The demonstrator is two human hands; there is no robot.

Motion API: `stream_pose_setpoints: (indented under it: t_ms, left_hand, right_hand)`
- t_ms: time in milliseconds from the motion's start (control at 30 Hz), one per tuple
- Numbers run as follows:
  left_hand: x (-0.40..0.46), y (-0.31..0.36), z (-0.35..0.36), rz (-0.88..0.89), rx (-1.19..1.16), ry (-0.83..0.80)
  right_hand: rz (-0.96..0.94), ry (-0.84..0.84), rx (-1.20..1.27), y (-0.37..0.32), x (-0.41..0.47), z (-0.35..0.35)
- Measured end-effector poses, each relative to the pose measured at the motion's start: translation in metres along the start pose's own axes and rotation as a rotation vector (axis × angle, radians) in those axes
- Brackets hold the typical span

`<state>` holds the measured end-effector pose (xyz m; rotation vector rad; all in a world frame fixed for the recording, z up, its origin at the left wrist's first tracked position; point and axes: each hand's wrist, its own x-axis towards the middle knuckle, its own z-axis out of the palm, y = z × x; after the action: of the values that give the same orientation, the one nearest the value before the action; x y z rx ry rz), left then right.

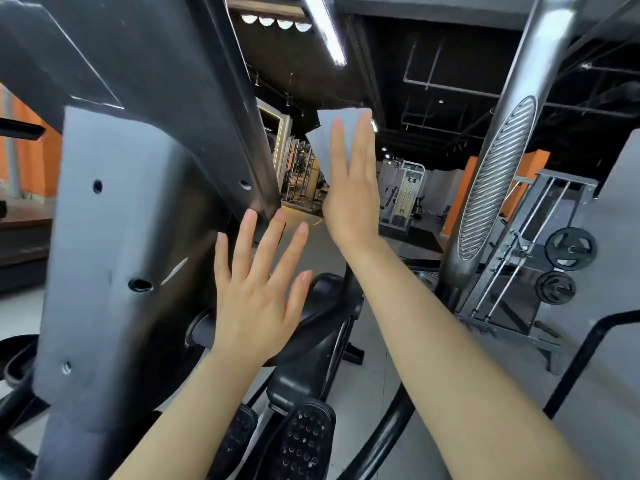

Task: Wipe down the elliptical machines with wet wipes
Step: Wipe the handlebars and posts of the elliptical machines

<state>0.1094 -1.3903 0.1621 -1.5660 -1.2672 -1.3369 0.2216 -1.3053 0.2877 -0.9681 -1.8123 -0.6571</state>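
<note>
From the head cam I've got my right hand [349, 188] flat behind the wipe [327, 140], just right of the elliptical's console [114, 216], probably lining up a pass, left hand [258, 292] open-fingered beside it, maybe for balance.

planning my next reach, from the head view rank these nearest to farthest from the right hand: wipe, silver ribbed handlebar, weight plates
1. wipe, under the right hand fingers.
2. silver ribbed handlebar, off to its right.
3. weight plates, farther right and lower, on the rack.
</note>
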Motion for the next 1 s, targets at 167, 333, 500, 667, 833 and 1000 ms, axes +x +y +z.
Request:
stream_pose_setpoints:
  t_ms: [167,333,500,667,833,1000]
  left_hand:
    - [0.001,0.000,0.001,0.002,0.004,-0.012]
    - [0.000,0.001,0.001,-0.003,0.017,-0.021]
    - [-0.001,0.001,0.002,0.006,0.033,-0.016]
    - [-0.002,0.002,0.001,0.014,0.025,-0.030]
    - [-0.004,0.002,-0.001,0.001,0.006,-0.048]
    - [-0.026,0.003,-0.010,-0.077,-0.046,-0.135]
  right_hand:
    - [-0.038,0.026,-0.045,0.010,-0.023,0.005]
    - [-0.074,-0.038,-0.082,0.015,-0.053,-0.005]
    - [-0.055,-0.118,-0.125,0.023,-0.093,-0.010]
    - [0.083,-0.219,-0.084,0.026,-0.144,-0.008]
    - [0.434,-0.384,0.118,0.010,-0.178,-0.013]
    - [0.704,-0.385,0.326,-0.022,-0.194,-0.018]
